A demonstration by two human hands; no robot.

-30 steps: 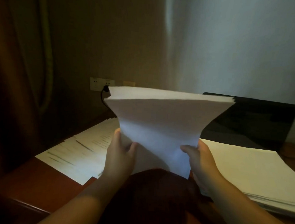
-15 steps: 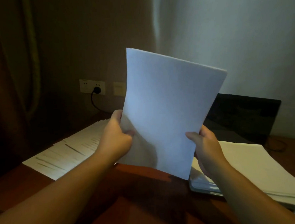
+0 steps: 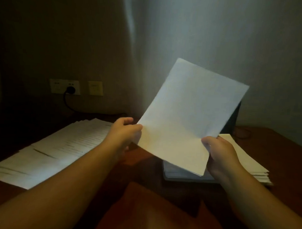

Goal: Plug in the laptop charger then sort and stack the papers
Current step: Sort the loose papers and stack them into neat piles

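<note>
I hold a blank white sheet of paper [image 3: 185, 114] up over the desk, tilted to the right. My left hand [image 3: 124, 131] pinches its lower left corner and my right hand [image 3: 219, 152] grips its lower right edge. Printed papers [image 3: 59, 145] lie spread on the desk at the left. A neat stack of blank papers [image 3: 245, 161] sits at the right, partly behind my right hand. The black charger plug [image 3: 70, 90] sits in the wall socket [image 3: 65, 86], its cable running down to the desk. The dark laptop [image 3: 233, 118] is mostly hidden behind the sheet.
The reddish wooden desk [image 3: 275, 145] stands against a dim wall corner. A second wall plate [image 3: 95, 88] is mounted right of the socket. A thin cable [image 3: 243, 131] lies coiled on the desk behind the right stack.
The sheet went from bent low in front of me to upright, then shifted right and tilted. Both hands kept hold of it and moved right with it.
</note>
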